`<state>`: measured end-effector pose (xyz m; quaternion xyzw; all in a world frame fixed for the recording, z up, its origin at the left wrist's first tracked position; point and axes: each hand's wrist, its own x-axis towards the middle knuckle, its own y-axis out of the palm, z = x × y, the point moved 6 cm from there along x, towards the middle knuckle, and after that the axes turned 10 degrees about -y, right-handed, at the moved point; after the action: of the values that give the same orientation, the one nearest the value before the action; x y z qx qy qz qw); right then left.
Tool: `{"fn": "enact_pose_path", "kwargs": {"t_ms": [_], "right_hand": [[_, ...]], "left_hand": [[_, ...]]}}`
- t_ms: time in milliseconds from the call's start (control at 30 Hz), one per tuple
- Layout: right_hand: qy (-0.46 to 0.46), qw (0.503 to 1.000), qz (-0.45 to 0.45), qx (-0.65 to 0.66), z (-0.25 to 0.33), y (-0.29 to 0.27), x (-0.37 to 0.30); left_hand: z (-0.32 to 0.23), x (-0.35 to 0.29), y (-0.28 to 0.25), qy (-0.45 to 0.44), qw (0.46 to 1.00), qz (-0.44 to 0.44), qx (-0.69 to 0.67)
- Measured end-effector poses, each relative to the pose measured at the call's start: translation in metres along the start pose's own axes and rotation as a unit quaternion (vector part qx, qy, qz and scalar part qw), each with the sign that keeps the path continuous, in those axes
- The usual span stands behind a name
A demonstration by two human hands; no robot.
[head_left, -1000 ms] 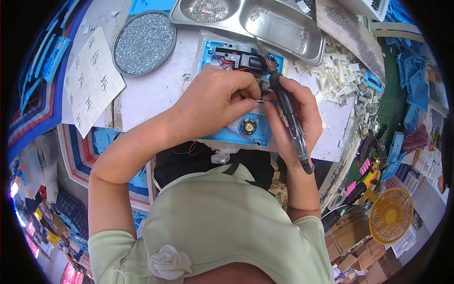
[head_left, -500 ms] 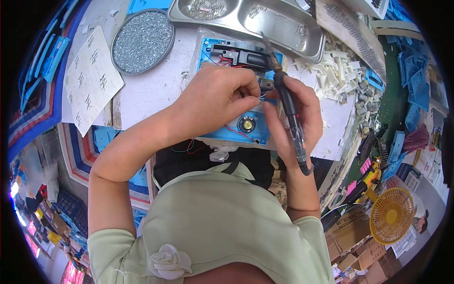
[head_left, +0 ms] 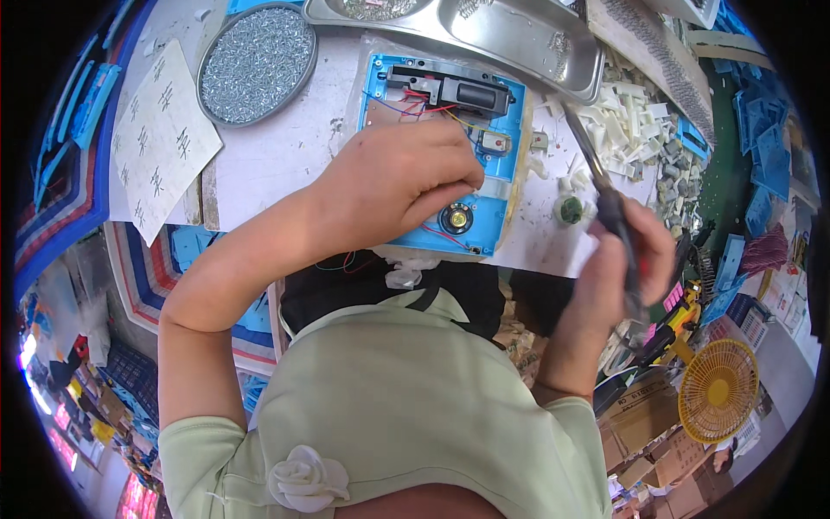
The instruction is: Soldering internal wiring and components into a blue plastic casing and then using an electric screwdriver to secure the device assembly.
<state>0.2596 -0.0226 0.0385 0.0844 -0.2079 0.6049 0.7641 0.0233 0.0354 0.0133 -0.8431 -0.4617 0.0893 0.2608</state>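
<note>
A blue plastic housing [head_left: 494,227] lies on the worktable, with a black mechanism [head_left: 467,93], a small round speaker [head_left: 456,218], a little metal-cased part [head_left: 495,143] and thin coloured wires inside. My left hand [head_left: 402,177] rests over its middle, thumb and fingers pinched together near the speaker. What the pinch holds, if anything, is hidden. Off to the right of the housing, my right hand [head_left: 624,264] grips a soldering iron [head_left: 616,221] by its black handle. The iron's metal tip points away from me toward white plastic parts. Motion blurs this hand slightly.
A round dish of small screws [head_left: 258,65] stands at the far left beside a marked paper sheet [head_left: 164,143]. A steel compartment tray [head_left: 519,43] sits at the back. White plastic pieces [head_left: 635,121] heap on the right, near a small round greenish-topped object [head_left: 569,209].
My right hand has moved the soldering iron away from the housing, to the right. My left hand stays over the housing, still pinched; the wire end seen at its fingertips no longer shows.
</note>
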Motion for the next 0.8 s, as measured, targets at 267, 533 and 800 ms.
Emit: {"fn": "enact_pose_path", "kwargs": {"t_ms": [267,533,800], "right_hand": [[-0.073,0.959,0.265,0.074,0.000,0.008,0.012],[-0.067,0.950,0.304,0.030,-0.003,0.026,0.016],[-0.058,0.947,0.315,0.029,-0.005,0.031,0.018]], "left_hand": [[-0.006,-0.001,0.005,0.055,0.996,0.017,0.071],[-0.007,-0.002,0.004,0.063,0.995,0.017,0.081],[-0.008,0.000,0.004,0.063,0.992,0.028,0.105]]}}
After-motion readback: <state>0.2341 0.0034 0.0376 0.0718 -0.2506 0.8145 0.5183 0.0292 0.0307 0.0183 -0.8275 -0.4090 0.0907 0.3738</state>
